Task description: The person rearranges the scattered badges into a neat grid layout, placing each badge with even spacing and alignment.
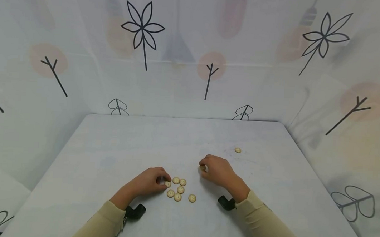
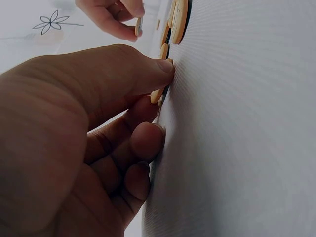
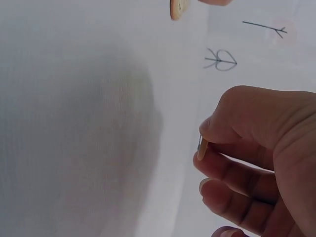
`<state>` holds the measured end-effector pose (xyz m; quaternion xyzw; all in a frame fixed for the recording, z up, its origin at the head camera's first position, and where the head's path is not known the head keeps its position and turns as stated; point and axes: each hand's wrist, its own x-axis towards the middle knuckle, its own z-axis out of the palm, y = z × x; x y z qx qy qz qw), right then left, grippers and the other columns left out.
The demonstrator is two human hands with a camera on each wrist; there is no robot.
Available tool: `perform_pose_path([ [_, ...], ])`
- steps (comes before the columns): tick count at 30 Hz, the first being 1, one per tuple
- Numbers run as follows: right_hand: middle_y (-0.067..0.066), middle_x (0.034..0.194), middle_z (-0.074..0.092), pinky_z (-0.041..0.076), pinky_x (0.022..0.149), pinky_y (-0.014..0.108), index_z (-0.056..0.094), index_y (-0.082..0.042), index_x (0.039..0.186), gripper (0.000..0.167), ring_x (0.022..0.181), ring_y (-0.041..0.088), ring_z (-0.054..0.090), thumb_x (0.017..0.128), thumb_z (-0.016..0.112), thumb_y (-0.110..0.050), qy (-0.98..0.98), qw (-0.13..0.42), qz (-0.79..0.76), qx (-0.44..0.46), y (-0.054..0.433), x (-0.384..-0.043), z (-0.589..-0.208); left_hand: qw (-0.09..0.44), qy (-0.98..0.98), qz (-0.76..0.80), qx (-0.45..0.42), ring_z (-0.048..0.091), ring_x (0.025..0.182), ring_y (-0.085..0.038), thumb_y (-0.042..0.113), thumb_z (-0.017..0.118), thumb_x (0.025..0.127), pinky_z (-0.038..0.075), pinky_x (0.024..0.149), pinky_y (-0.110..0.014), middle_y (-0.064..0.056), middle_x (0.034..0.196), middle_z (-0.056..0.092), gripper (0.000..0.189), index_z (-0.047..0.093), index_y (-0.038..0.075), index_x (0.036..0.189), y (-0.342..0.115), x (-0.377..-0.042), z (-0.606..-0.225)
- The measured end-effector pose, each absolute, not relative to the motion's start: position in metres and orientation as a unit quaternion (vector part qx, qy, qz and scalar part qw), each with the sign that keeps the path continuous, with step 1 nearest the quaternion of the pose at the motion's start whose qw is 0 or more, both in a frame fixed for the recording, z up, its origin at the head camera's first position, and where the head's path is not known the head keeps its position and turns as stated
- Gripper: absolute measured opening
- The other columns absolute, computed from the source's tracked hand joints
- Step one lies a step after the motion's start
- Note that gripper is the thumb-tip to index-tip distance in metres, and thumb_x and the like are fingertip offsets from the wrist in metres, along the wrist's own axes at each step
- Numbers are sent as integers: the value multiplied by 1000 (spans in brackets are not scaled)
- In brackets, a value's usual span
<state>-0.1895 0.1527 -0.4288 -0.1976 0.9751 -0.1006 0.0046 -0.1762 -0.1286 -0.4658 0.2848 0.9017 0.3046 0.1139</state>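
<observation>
My left hand (image 1: 149, 181) is low at the table, thumb and index finger pinching a small round wooden disc (image 1: 168, 184) at the left edge of a loose cluster. In the left wrist view this disc (image 2: 157, 95) shows edge-on below the thumb tip. Several like discs with dark marks on their faces, such as one wooden disc (image 1: 180, 190), lie just right of that hand. Raised above the table, my right hand (image 1: 218, 170) pinches another wooden disc (image 3: 203, 148) between thumb and index finger, its other fingers curled beneath.
A single disc (image 1: 238, 150) lies apart toward the back right of the white table (image 1: 127, 136). Another disc (image 1: 192, 198) sits a little right of the cluster. Around the table hangs pale cloth (image 1: 179, 82) printed with flowers and twigs.
</observation>
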Motion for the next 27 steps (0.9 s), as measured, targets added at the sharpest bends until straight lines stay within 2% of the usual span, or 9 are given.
perform_pose_path([
  [13,1,108,69,52,70,37,74,-16,105,20,90,19,66,86,69,-20,979,0,-102,-175,168,-205,-432,105,900,306,293,49,73,-3,22,71,87,44,66,-21,13,92,61,15,72,22,102,-129,-176,-467],
  [22,2,107,69,49,66,33,74,-15,106,23,90,19,66,84,68,-16,978,-14,-117,-171,181,-214,-435,107,903,300,289,49,74,-3,23,71,87,44,67,-21,14,92,60,15,71,22,102,-129,-176,-468],
  [27,3,106,69,51,70,36,73,-13,107,24,93,22,66,84,67,-16,979,-11,-124,-164,187,-218,-436,108,902,303,290,49,74,-3,23,71,87,44,67,-21,14,92,60,15,71,22,102,-129,-176,-468],
])
